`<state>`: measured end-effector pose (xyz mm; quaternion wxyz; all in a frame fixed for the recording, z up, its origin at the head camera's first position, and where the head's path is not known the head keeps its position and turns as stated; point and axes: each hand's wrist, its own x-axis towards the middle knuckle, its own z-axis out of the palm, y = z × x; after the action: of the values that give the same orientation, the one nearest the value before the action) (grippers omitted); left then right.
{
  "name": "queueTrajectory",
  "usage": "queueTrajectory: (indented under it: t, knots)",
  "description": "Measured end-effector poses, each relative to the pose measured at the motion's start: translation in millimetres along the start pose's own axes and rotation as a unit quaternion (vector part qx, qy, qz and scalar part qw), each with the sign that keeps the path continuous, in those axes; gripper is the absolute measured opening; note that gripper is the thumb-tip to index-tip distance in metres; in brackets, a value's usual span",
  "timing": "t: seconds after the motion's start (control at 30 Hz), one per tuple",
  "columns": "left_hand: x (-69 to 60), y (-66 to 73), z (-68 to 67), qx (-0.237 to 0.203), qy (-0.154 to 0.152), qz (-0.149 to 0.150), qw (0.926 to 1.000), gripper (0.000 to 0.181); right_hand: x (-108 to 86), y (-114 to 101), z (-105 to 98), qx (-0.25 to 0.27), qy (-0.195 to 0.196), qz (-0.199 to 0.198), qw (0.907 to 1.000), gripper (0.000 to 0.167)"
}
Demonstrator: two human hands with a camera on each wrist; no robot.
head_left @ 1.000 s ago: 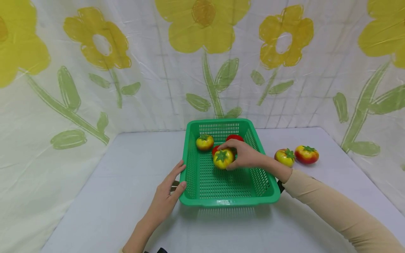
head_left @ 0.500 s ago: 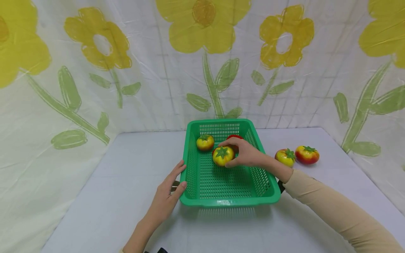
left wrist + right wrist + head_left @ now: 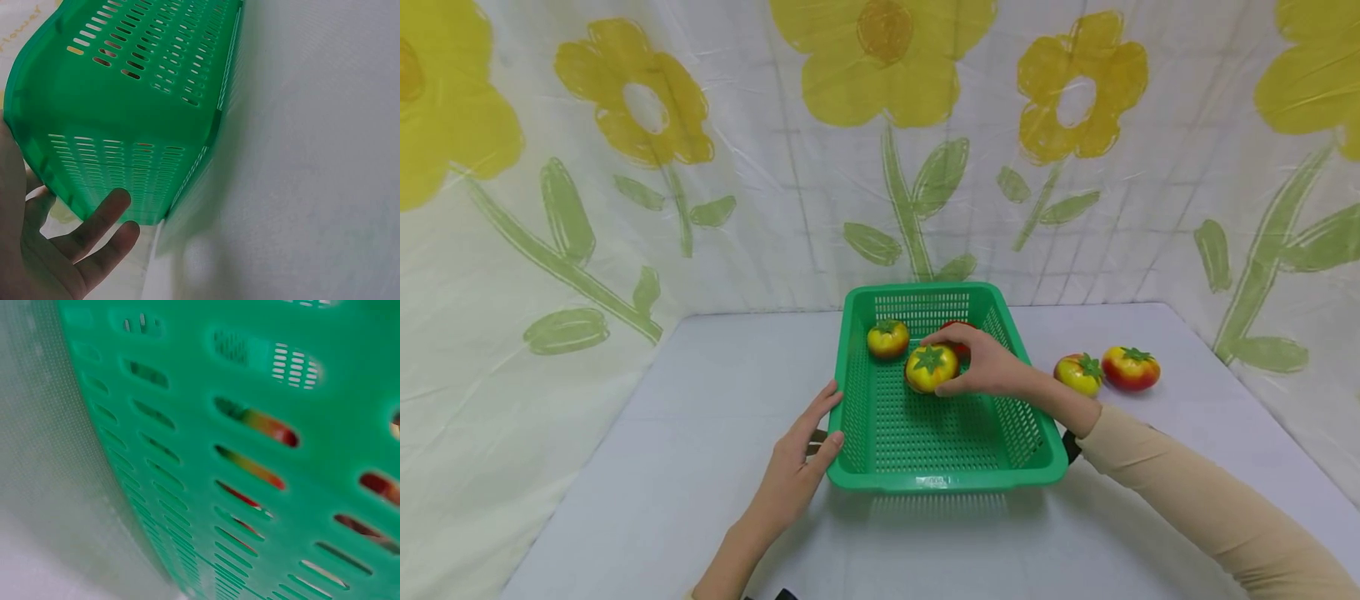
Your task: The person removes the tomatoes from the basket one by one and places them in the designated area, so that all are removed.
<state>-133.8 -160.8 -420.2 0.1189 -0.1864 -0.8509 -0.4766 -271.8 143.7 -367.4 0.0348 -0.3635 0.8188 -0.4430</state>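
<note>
Inside a green basket [image 3: 940,481], my right hand [image 3: 988,365] curls thumb and fingers round a yellow-red tomato [image 3: 929,372] with a green star-shaped top. A second yellow-red tomato [image 3: 888,340] lies at the basket's back left, and a red one [image 3: 958,327] is partly hidden behind my right hand. My left hand [image 3: 792,468] touches the basket's left rim with fingers extended; in the left wrist view the fingers of that hand [image 3: 69,250] spread along the green wall [image 3: 125,119]. The right wrist view shows mostly the slotted basket side [image 3: 187,437].
On the white table [image 3: 700,417], right of the basket, two more yellow-red tomatoes lie side by side, one [image 3: 1078,374] nearer the right forearm and one [image 3: 1131,368] farther right. A flower-printed curtain [image 3: 760,208] hangs behind the table.
Within the basket, my right hand and its tomato have shifted slightly away from me, covering the red shape that showed behind that tomato. The left hand stays at the rim.
</note>
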Motion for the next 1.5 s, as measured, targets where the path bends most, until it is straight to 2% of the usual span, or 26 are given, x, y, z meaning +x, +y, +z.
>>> queueTrajectory:
  t: [0.2, 0.47, 0.6, 0.63, 0.93, 1.17, 1.4, 1.5]
  knots:
    - [-0.1, 1.3, 0.0, -0.001, 0.002, -0.006, 1.0000, 0.051, -1.1, -3.9, -0.8, -0.013, 0.010, 0.007, 0.9998, 0.060]
    - [-0.4, 1.0, 0.4, -0.001, 0.001, -0.010, 0.9999, 0.051, -6.3, -10.1, -5.7, 0.021, 0.026, 0.022, 0.9992, 0.061]
    - [-1.1, -0.1, 0.6, -0.003, 0.001, -0.009, 1.0000, 0.050, -8.0, -9.8, -7.6, 0.035, 0.033, 0.021, 0.9987, 0.063]
    - [-1.2, -0.4, 0.6, -0.003, 0.002, -0.008, 1.0000, 0.050, -7.2, -5.0, -7.2, 0.032, 0.032, 0.019, 0.9988, 0.064]
    - [-1.0, -0.6, 0.2, -0.002, 0.002, -0.002, 1.0000, 0.050, -6.8, -5.8, -7.1, 0.028, 0.037, 0.004, 0.9989, 0.062]
    - [0.1, 0.7, -0.3, 0.000, -0.004, 0.001, 1.0000, 0.050, -8.8, -7.4, -10.6, 0.031, 0.042, 0.009, 0.9986, 0.062]
    - [-0.2, 1.4, -0.9, 0.000, -0.005, 0.013, 0.9999, 0.050, -17.6, -7.3, -19.8, 0.042, 0.049, 0.011, 0.9979, 0.060]
    - [-0.1, 2.1, -0.8, -0.002, -0.003, 0.014, 0.9999, 0.050, -23.2, -9.1, -26.4, 0.032, 0.059, 0.016, 0.9976, 0.060]
